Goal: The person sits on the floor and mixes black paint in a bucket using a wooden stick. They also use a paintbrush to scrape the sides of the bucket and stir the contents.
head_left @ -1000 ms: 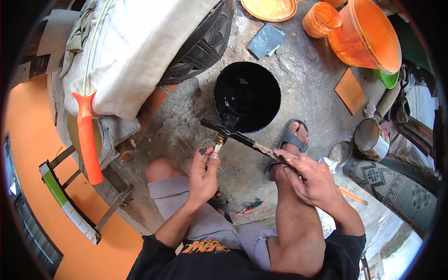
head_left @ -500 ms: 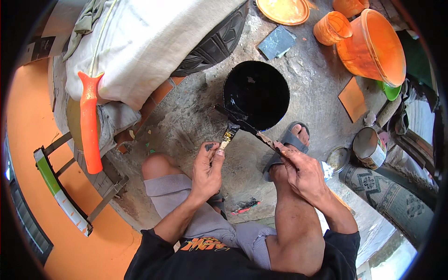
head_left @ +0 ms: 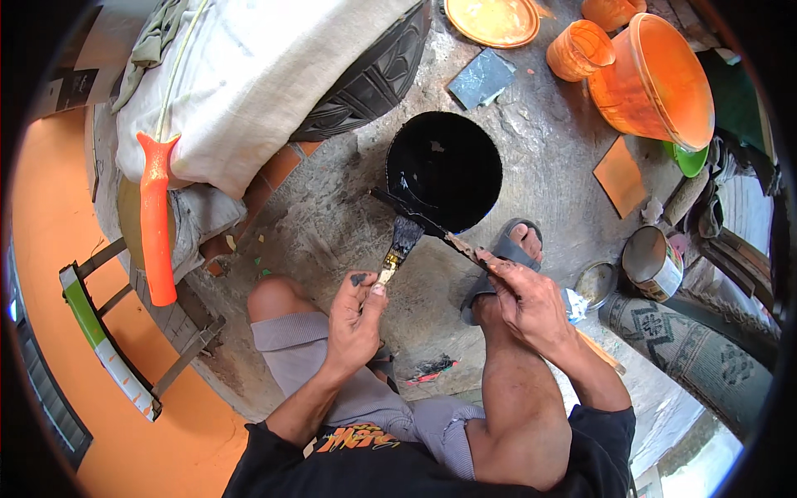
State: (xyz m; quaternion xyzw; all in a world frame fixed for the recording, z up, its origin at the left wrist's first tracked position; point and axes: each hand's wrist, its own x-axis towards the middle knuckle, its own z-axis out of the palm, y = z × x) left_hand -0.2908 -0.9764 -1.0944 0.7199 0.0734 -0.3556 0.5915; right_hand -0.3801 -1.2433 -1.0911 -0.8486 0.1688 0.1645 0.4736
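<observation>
Between the fingers of my left hand [head_left: 353,319], closed, is the handle of a paintbrush [head_left: 402,241]. Its black-coated bristles touch a long, thin, dark stick [head_left: 432,226] along its underside. My right hand [head_left: 531,309] is closed on the near right end of that stick, where paler bare patches show. Just beyond, a round bucket [head_left: 496,145], black inside, stands on the rough concrete floor. The stick's far end lies across the bucket's near left edge; whether it touches the rim I cannot tell. Dark smears mark my left fingertips.
Far right, an orange-stained tub [head_left: 706,91] stands by a small orange container [head_left: 581,51]; an orange lid [head_left: 494,18] and dark tile [head_left: 481,79] lie nearer. A tin can [head_left: 653,264] and rolled mat [head_left: 689,344] sit right. At left, a red-orange handle [head_left: 156,220] hangs before white cloth [head_left: 249,75].
The brush has turned, so its bristles show broader, and my left hand has drawn slightly nearer me. My right hand keeps its hold on the stick. The whole view has shifted a little.
</observation>
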